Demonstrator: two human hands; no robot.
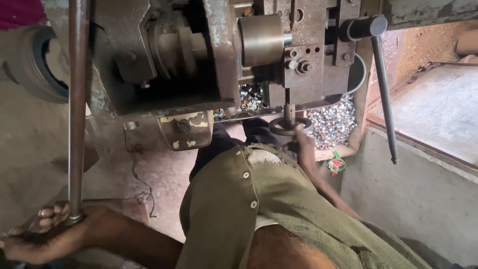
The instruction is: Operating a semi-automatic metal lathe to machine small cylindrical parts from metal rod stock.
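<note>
Under the old press, the right hand (302, 142) pinched a dark ring (290, 125) at the punch while the left hand (47, 231) gripped the long lever (77, 109), so the pressing step seemed ready and would need a steady pull

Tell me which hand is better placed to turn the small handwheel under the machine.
Right. The right hand already touches the handwheel, while the left hand grips the bottom of the long rod far to the other side.
</note>
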